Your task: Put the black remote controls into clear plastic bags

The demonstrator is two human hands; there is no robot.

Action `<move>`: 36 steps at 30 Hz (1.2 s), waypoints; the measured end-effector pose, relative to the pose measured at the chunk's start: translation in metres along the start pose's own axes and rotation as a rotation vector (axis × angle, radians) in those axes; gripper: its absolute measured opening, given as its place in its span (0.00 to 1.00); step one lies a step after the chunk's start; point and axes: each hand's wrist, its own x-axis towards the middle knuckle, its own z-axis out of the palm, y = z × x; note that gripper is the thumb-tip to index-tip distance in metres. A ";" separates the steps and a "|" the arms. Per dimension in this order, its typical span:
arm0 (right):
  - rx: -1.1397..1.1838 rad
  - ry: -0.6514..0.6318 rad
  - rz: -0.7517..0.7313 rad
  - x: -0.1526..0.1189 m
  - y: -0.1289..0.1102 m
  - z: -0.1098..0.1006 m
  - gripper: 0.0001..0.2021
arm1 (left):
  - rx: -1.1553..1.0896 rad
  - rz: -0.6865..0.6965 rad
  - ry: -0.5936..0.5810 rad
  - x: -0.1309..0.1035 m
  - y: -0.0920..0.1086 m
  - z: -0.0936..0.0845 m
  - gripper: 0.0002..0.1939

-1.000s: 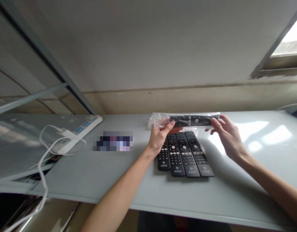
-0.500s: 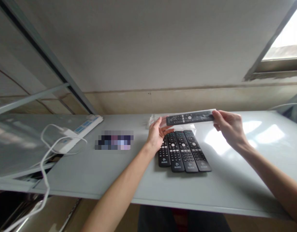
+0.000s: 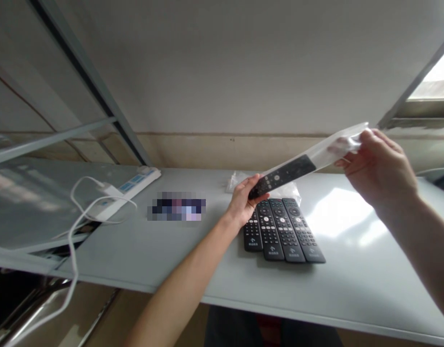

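Remote (image 3: 287, 175) and clear bag (image 3: 325, 150) in hands (image 3: 242, 200)

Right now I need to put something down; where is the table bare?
Two patches of table are bare: one between the pixelated item, left forearm and front edge; another between the four remotes and the right forearm. It is crowded at the remotes' far end, with clear plastic and the left hand, and by the power strip and cable.

Bare forearms (image 3: 195, 270), dark trousers (image 3: 232, 330)
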 end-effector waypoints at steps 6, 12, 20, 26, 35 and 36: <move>-0.097 0.240 0.154 0.014 0.067 -0.056 0.10 | -0.097 0.138 0.121 0.007 -0.001 -0.003 0.16; -0.071 0.238 0.246 0.006 0.126 -0.079 0.12 | -0.140 0.150 0.186 0.008 0.001 -0.006 0.10; 0.071 0.124 0.270 -0.013 0.137 -0.043 0.11 | -0.102 0.184 -0.055 -0.001 0.007 0.001 0.13; 0.084 0.030 0.256 -0.022 0.124 -0.028 0.11 | -0.112 0.147 -0.054 -0.002 0.009 0.002 0.17; 0.553 0.025 0.415 -0.022 0.110 -0.018 0.06 | -0.058 0.129 -0.005 0.005 0.007 -0.004 0.06; 0.558 0.009 0.435 -0.023 0.110 -0.016 0.06 | -0.057 0.136 -0.010 0.006 0.007 -0.005 0.06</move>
